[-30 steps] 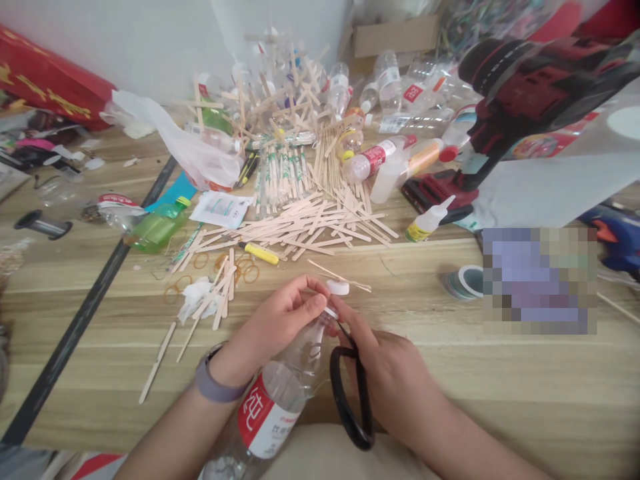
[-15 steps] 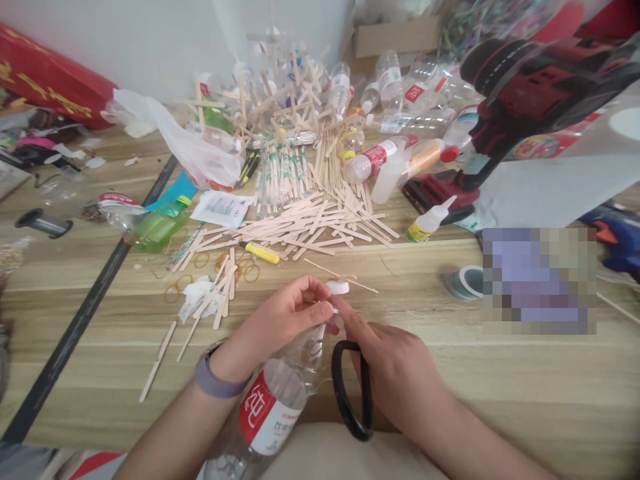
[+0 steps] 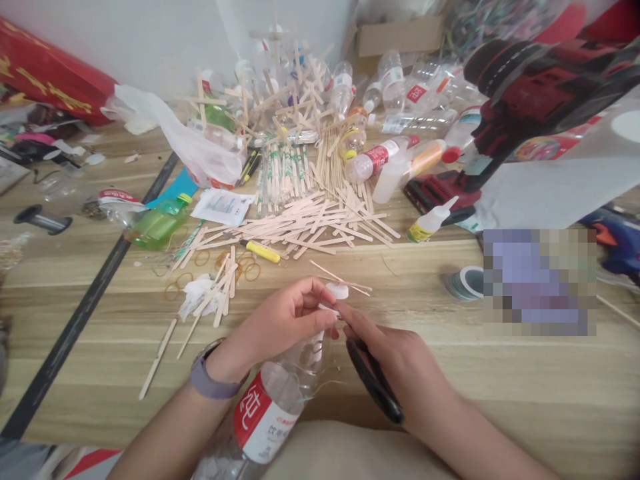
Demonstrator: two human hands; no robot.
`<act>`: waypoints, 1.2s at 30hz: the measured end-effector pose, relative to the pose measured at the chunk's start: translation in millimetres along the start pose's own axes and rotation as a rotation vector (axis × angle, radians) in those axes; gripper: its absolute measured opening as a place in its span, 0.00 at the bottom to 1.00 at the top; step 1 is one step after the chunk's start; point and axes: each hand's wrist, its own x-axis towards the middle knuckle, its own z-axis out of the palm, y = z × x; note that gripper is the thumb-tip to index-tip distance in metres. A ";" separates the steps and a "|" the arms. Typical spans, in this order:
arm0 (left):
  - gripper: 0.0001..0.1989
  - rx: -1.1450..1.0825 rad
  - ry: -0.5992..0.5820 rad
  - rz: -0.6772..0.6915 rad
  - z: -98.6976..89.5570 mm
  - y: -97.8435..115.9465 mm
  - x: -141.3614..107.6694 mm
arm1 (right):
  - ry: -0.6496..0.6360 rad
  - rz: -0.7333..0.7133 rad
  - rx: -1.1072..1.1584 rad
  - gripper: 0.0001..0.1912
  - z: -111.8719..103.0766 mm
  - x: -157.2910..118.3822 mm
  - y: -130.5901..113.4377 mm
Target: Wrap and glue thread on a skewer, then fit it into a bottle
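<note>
My left hand (image 3: 300, 317) is closed around the neck of a clear plastic bottle (image 3: 295, 383) with a red and white label, tilted toward me. My right hand (image 3: 395, 353) grips scissors by their black handle (image 3: 375, 380). Its fingers meet the left fingertips at the bottle's top, where a white ring-like edge (image 3: 329, 309) shows; the blades are hidden there. Just beyond the fingertips is a white bottle cap (image 3: 337, 291); I cannot tell whether it touches the bottle. Thin wooden sticks (image 3: 345, 280) lie right behind it.
Wooden craft sticks (image 3: 310, 223) are heaped in front of me, with a yellow utility knife (image 3: 263, 251) at their edge. A green bottle (image 3: 160, 223) lies left. At right are a glue bottle (image 3: 431, 220), a tape roll (image 3: 465, 283) and a red-black power drill (image 3: 520, 100).
The scissors' handle has turned in my right hand, from a wide loop to a narrow slanting one swung to the right. My left hand keeps its hold on the bottle.
</note>
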 end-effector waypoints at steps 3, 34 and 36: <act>0.08 0.037 -0.005 0.008 -0.5 -1.6 -0.6 | -0.028 0.022 0.062 0.25 0.6 -1.2 0.8; 0.16 -0.388 0.002 -0.071 0.9 -11.0 3.5 | -0.180 0.134 0.135 0.28 -3.0 0.5 -9.6; 0.16 -0.392 -0.001 -0.070 0.8 -11.9 4.1 | -0.190 0.129 0.133 0.28 -3.1 0.7 -9.6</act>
